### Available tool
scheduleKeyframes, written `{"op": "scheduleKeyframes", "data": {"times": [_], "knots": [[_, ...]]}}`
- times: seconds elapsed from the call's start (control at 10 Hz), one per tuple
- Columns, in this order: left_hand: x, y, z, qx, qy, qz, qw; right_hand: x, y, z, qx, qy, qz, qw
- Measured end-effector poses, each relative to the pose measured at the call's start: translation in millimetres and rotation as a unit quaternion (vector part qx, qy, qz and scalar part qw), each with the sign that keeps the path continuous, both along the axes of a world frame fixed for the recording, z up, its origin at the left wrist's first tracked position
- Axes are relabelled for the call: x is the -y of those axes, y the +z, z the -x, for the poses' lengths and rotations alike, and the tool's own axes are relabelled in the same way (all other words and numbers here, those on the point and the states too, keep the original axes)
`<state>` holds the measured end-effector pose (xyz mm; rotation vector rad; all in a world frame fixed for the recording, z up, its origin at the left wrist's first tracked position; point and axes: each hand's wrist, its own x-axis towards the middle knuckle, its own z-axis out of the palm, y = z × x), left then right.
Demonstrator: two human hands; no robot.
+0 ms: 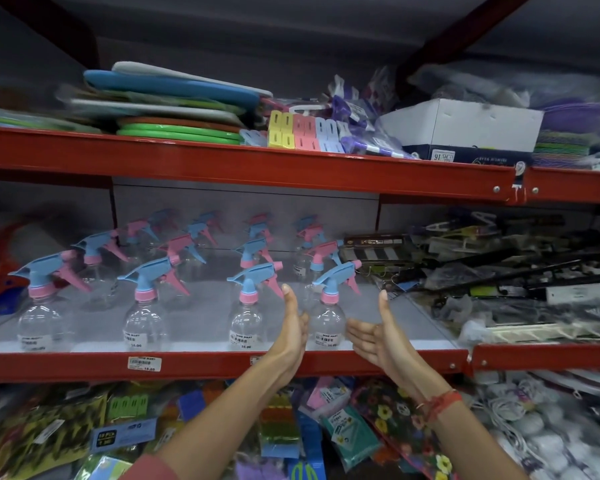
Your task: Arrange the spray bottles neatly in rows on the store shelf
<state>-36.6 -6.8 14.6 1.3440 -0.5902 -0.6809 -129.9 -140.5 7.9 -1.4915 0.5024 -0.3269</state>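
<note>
Several clear spray bottles with blue and pink trigger heads stand in rows on the middle shelf, which has a red front rail. The front-right bottle stands between my two hands. My left hand is held flat with fingers up, just left of that bottle. My right hand is open, palm turned inward, just right of it. Neither hand grips anything. Another front-row bottle stands left of my left hand, and two more stand further left.
Dark packaged goods are piled on the right part of the same shelf. The upper shelf holds stacked mats, coloured clips and a white box. Below the rail lie packets and floral bags.
</note>
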Motion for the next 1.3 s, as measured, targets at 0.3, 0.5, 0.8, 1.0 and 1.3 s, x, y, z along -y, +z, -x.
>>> {"op": "scheduleKeyframes", "data": {"times": [0.3,0.5,0.8,1.0,1.3], "knots": [[-4,-7,-6,-0.003,-0.022,-0.008,1.000,-8,1,5,0.005,-0.014,-0.004,1.000],[-11,-7,-7,-0.010,-0.038,-0.006,0.999,-7,-1,6,0.010,-0.028,-0.006,1.000],[-16,-14,-5,-0.013,-0.042,-0.024,0.999,-12,0,-2,0.018,-0.063,0.031,0.997],[-13,-12,-10,-0.016,-0.050,-0.025,0.998,-15,-7,-4,0.010,-0.075,0.036,0.996],[-29,-16,-1,0.015,-0.065,-0.040,0.997,-19,-10,-1,-0.002,-0.138,0.130,0.982]]}}
